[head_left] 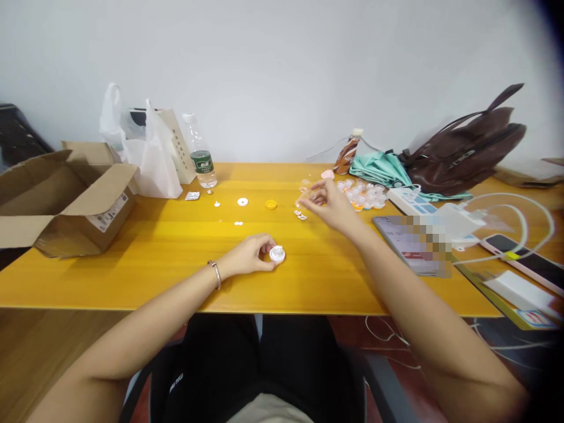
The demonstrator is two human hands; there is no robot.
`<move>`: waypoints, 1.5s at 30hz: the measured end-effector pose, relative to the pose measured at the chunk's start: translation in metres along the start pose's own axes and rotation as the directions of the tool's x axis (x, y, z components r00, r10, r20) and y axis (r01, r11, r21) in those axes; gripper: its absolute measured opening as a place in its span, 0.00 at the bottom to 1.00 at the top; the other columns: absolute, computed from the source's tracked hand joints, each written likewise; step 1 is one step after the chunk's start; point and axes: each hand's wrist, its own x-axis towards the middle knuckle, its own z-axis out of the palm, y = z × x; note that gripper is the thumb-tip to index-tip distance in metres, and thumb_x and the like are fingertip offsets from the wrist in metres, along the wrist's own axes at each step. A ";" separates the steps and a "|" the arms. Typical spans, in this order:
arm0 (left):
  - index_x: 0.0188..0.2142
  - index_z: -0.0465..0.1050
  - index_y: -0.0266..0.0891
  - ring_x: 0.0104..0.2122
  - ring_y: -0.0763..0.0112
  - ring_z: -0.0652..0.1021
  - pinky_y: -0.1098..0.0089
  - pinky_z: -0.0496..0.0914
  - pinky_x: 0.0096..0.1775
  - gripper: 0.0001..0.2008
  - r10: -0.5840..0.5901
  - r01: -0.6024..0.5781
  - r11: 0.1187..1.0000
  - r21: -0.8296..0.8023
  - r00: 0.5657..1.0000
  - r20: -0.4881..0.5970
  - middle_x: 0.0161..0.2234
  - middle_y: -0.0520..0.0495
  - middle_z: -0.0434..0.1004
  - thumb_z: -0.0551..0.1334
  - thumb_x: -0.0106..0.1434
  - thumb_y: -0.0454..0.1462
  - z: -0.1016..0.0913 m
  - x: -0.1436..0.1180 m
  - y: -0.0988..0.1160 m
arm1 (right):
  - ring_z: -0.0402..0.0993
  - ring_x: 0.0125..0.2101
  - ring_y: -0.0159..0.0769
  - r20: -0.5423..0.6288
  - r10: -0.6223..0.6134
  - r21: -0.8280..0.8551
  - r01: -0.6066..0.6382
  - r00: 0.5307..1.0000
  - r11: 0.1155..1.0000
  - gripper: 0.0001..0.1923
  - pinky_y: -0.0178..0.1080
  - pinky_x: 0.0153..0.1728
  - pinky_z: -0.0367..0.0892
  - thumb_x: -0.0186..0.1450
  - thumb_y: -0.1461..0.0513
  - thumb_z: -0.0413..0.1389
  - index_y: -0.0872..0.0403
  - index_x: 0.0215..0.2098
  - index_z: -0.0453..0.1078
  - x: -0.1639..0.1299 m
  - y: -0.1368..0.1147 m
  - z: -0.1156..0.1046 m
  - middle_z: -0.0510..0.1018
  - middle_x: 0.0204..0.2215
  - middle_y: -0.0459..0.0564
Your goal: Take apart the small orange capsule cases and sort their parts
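My left hand rests on the table near its front edge, thumb and fingers closed around the side of a small round white plastic piece. A raised white part sits on top of that piece. Farther out, my right hand reaches over the table with bent fingers drawn towards the thumb; anything at the fingertips is too small to make out. Just below those fingertips lie small white pieces with dark marks. A yellow disc lies to their left, with a white ring beyond it.
At left stand an open cardboard box, a white plastic bag and a water bottle. Small clear cases, a drink bottle, a brown bag, a phone and white cables occupy the right.
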 end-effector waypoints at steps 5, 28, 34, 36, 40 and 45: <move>0.35 0.68 0.38 0.30 0.73 0.69 0.72 0.64 0.33 0.12 -0.005 0.005 1.000 0.014 1.000 0.011 0.31 0.51 0.70 0.63 0.51 0.39 -0.001 -0.001 -0.001 | 0.67 0.27 0.32 -0.211 0.311 -0.123 -0.341 0.927 0.932 0.16 0.36 0.32 0.62 0.51 0.64 0.58 0.55 0.37 0.63 0.059 0.082 0.000 0.70 0.26 0.45; 0.38 0.68 0.38 0.31 0.72 0.69 0.72 0.64 0.34 0.13 -0.011 0.010 1.000 0.014 1.000 0.029 0.32 0.50 0.69 0.63 0.53 0.39 -0.003 -0.001 0.003 | 0.66 0.29 0.36 -0.329 0.410 0.043 -0.420 0.851 0.906 0.14 0.39 0.37 0.62 0.51 0.69 0.51 0.53 0.34 0.55 0.081 0.132 0.036 0.67 0.25 0.44; 0.38 0.68 0.38 0.31 0.72 0.69 0.72 0.65 0.34 0.13 0.002 -0.002 1.000 0.018 1.000 0.023 0.32 0.50 0.69 0.63 0.52 0.39 -0.002 -0.002 0.002 | 0.66 0.31 0.36 -0.306 0.384 0.108 -0.368 0.871 0.923 0.11 0.40 0.38 0.61 0.51 0.68 0.52 0.53 0.31 0.55 0.080 0.115 0.032 0.68 0.25 0.45; 0.38 0.68 0.38 0.31 0.72 0.69 0.72 0.65 0.34 0.13 0.000 0.000 1.000 0.021 1.000 0.021 0.32 0.50 0.69 0.63 0.52 0.40 -0.002 -0.002 0.002 | 0.66 0.31 0.35 -0.268 0.342 0.132 -0.317 0.901 0.939 0.08 0.39 0.37 0.62 0.53 0.66 0.51 0.53 0.30 0.57 0.071 0.100 0.032 0.68 0.26 0.46; 0.38 0.68 0.38 0.31 0.72 0.69 0.72 0.65 0.34 0.14 0.008 -0.008 1.000 0.028 1.000 0.019 0.32 0.50 0.69 0.63 0.53 0.41 -0.002 -0.002 0.001 | 0.68 0.27 0.31 -0.052 0.215 0.202 -0.200 0.975 0.959 0.05 0.36 0.33 0.64 0.56 0.62 0.52 0.54 0.30 0.61 0.022 0.058 0.042 0.71 0.25 0.44; 0.38 0.67 0.38 0.30 0.73 0.68 0.73 0.63 0.33 0.12 0.058 -0.062 0.997 0.049 0.996 0.065 0.31 0.51 0.68 0.62 0.54 0.39 -0.003 -0.001 -0.001 | 0.65 0.26 0.28 0.309 -0.063 0.366 -0.057 0.949 0.929 0.14 0.33 0.29 0.62 0.59 0.52 0.54 0.54 0.37 0.64 -0.052 0.012 0.054 0.69 0.27 0.44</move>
